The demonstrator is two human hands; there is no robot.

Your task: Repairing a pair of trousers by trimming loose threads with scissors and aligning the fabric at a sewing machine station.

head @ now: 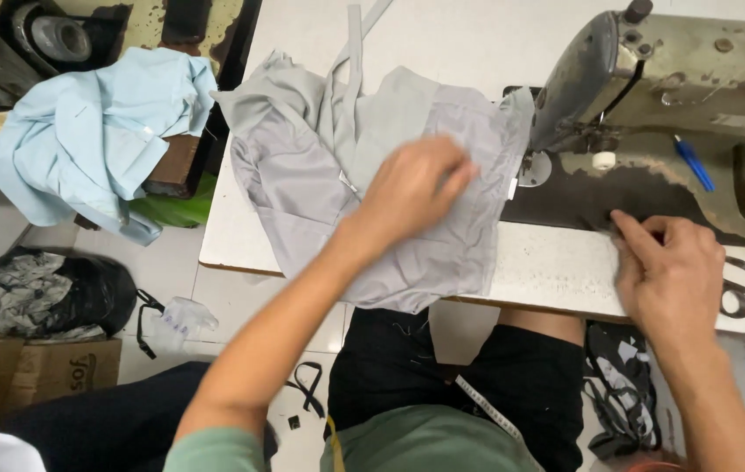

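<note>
Left hand [412, 188] presses curled fingers onto grey fabric [302, 175]; right hand [674, 271], fingers together, rests on the sewing table [547, 271].

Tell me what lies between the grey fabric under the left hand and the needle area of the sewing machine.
Nothing visible does. The left hand presses flat on the grey fabric, whose right edge already reaches the sewing machine head near the needle area. The right hand rests apart on the table, beside the scissors, not in that path.
</note>
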